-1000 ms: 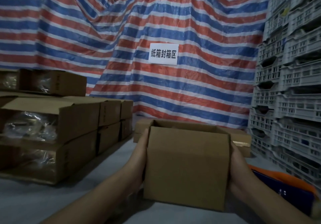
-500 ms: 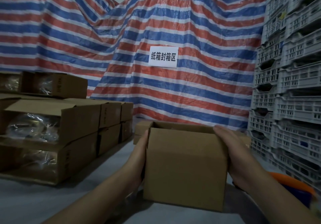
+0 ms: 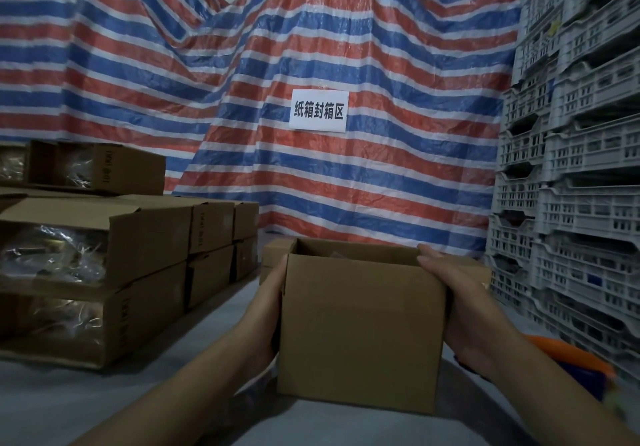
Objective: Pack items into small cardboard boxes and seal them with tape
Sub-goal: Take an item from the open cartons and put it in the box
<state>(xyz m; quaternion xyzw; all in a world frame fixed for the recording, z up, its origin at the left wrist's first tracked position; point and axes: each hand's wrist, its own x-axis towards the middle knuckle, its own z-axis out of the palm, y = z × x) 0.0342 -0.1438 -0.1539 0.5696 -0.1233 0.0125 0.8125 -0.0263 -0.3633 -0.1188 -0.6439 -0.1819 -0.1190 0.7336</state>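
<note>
We see one small brown cardboard box [image 3: 360,331] standing upright on the pale grey table surface [image 3: 62,407], right in front of us, its top open and its flaps spread. Something pale shows just inside its far wall, but we cannot tell what it is.

We count two hands on this box. The left hand [image 3: 266,310] lies flat against the box's left wall, fingers straight and pressed to the cardboard. The right hand [image 3: 460,307] cups the right wall, palm against the side, with its fingers reaching up to the top right edge; how far they bend over that edge we cannot tell. Between them the two hands hold the box steady.

On the left of the table we count six larger brown cardboard cartons [image 3: 114,272] in a stack: two big ones nearest us, one upon the other, with crinkled clear plastic showing at their open ends; four smaller ones behind them, two upon two; and one more long carton [image 3: 100,168] lying on top at the back, which makes seven. Another flat piece of brown cardboard [image 3: 273,251] lies just behind the small box.

On the right stand two columns of grey slotted plastic crates [image 3: 571,175]. Near the right wrist lies an orange and blue object [image 3: 581,366], partly hidden. One red, white and blue striped tarpaulin [image 3: 311,47] hangs across the back, bearing one white paper sign [image 3: 318,110] printed with five black characters.
</note>
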